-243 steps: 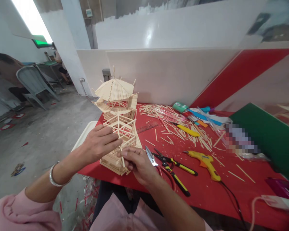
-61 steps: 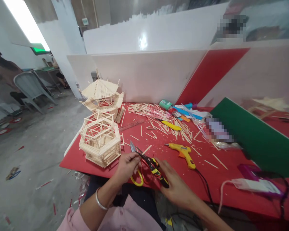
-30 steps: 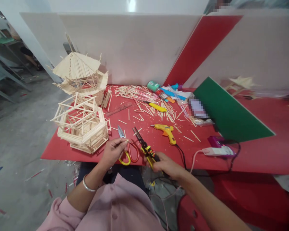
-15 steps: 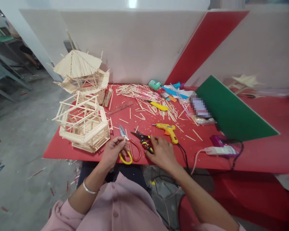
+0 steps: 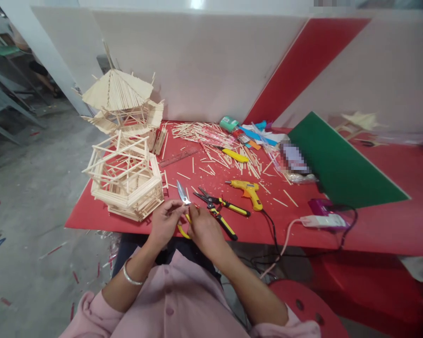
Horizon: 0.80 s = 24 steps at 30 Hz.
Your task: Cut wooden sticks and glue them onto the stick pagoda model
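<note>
My left hand [image 5: 167,220] is closed in a pinch just in front of the stick model. Its fingertips meet those of my right hand [image 5: 204,230], also closed, over the scissors [image 5: 184,193]. What lies between the fingers is too small to make out. The scissors rest on the table, blades pointing away, their handles partly covered by my right hand. Beside that hand lie the black and yellow pliers [image 5: 223,212], handles spread. A yellow glue gun [image 5: 248,190] rests further right. To the left stands an open frame of wooden sticks [image 5: 127,180].
Behind the frame rises a stick model with a pointed roof [image 5: 118,91]. Loose sticks [image 5: 193,131], a clear ruler [image 5: 179,157] and a yellow cutter [image 5: 234,155] lie across the red table [image 5: 81,211]. A green board [image 5: 348,164] leans at right, near a cabled power strip [image 5: 322,220].
My right hand has let go of the pliers and moved left to meet my left hand. The pliers now lie uncovered on the table. My left hand stays pinched in nearly the same place.
</note>
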Motion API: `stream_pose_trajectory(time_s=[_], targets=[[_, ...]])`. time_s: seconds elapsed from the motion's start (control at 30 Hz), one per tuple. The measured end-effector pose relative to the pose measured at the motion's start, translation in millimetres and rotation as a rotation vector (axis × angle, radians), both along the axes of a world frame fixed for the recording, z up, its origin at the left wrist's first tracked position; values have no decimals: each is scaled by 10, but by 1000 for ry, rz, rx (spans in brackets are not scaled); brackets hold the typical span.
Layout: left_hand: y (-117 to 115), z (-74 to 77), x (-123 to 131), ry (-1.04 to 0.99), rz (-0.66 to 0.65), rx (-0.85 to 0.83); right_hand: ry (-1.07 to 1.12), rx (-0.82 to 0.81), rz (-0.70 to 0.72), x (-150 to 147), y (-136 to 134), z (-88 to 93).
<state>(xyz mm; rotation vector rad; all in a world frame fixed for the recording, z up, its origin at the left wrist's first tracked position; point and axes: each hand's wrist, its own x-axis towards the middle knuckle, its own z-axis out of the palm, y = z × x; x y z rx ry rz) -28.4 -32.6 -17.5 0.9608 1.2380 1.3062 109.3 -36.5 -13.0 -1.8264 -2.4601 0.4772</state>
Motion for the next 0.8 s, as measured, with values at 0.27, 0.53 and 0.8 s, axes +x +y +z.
stream_pose_trajectory(time_s=[0.27,0.53,0.8], targets=[[-61,80,-96,158,39,144,457,-99,-139,411,25,-71],[-30,174,-122,410,-10,406,503,150,-15,554,-241,170],[-27,218,-191,574,-101,525,318,242,114,499,-162,258]])
